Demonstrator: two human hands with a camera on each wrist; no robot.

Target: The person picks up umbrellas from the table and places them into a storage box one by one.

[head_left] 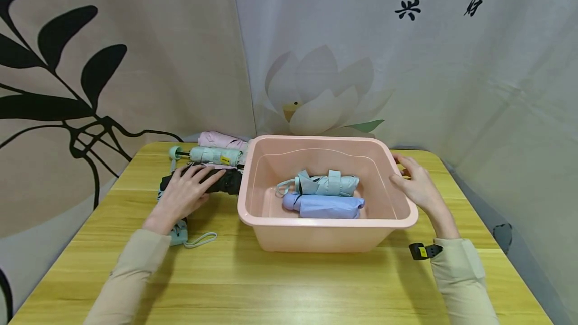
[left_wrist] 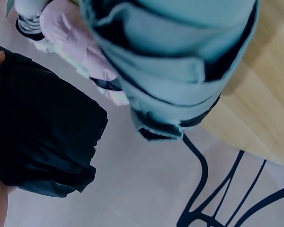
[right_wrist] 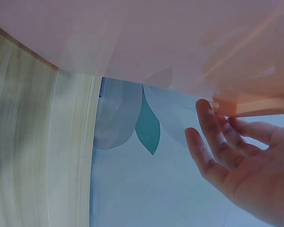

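My left hand lies over a black folded umbrella left of the pink plastic basin. In the left wrist view, this black umbrella is held between the digits at the left edge. My right hand holds the basin's right rim; in the right wrist view, the thumb reaches over the rim while loosely bent fingers sit below it, against the outer wall. Inside the basin, a light-blue folded umbrella lies behind a periwinkle folded umbrella.
Behind the left hand lie a mint folded umbrella and a pink one. A teal umbrella with a wrist loop is partly hidden under the left wrist. A printed curtain hangs behind the wooden table.
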